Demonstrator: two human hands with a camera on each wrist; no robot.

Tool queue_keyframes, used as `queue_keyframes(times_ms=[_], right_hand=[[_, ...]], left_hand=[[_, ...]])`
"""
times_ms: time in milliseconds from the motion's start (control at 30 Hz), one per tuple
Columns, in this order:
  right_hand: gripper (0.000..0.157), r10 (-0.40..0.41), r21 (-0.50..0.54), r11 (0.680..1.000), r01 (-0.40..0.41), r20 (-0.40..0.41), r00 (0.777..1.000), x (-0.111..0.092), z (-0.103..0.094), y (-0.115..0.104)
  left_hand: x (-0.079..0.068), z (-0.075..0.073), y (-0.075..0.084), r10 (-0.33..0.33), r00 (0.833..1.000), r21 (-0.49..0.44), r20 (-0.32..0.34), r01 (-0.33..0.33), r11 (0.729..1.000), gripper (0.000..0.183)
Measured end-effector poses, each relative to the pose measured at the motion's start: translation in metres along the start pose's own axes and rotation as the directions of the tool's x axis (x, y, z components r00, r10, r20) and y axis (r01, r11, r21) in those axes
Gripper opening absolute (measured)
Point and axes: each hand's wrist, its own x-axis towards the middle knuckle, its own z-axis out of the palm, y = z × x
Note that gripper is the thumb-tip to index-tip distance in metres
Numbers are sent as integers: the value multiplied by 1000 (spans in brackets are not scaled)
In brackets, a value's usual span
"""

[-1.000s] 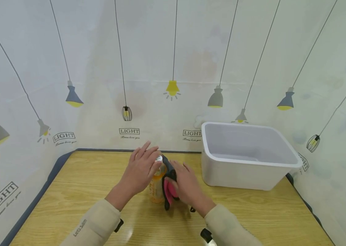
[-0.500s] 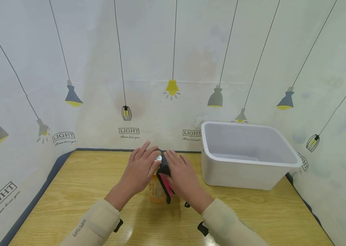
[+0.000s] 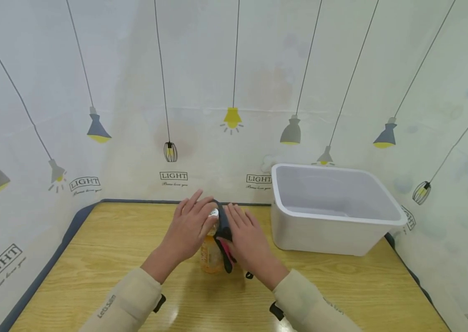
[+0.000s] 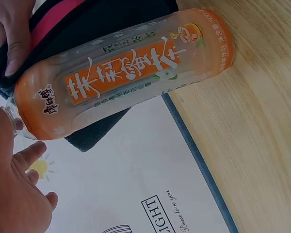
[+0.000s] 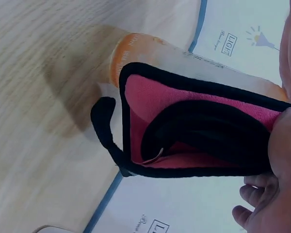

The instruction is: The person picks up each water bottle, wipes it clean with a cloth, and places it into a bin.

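A clear plastic drink bottle (image 4: pixel 126 73) with an orange label and white characters stands upright on the table. My left hand (image 3: pixel 192 226) is at its neck and cap, the thumb and forefinger around the top and the other fingers stretched out. My right hand (image 3: pixel 251 235) holds a black fabric piece (image 5: pixel 206 131) with a bright pink lining against the bottle's right side. Its thumb lies on the pink inside edge. In the right wrist view a black loop (image 5: pixel 104 121) hangs from the fabric's lower end. Dark fabric also shows behind the bottle in the left wrist view.
A white plastic bin (image 3: pixel 333 233) with a wide open top stands to the right at the back. The wooden table (image 3: pixel 88 258) ends at a dark blue edge along a white wall covering (image 3: pixel 201 92) printed with hanging lamps.
My right hand has moved up and slightly left, lifting the fabric closer along the bottle, with its fingers now straighter. The left hand has stayed at the bottle's top.
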Motion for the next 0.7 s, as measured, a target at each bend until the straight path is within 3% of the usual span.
queue_keyframes(times_ms=[233, 400, 700], right_hand=[[74, 14, -26, 1000, -11, 106, 994, -9, 22, 4], [73, 17, -54, 998, -6, 200, 980, -17, 45, 1], [71, 22, -49, 999, -8, 301, 953, -24, 79, -4]], left_hand=[[0, 1, 0, 9, 1000, -6, -7, -9, 1000, 39], [0, 1, 1, 10, 1000, -10, 12, -10, 1000, 42], [2, 1, 0, -7, 1000, -14, 20, 7, 1000, 42]])
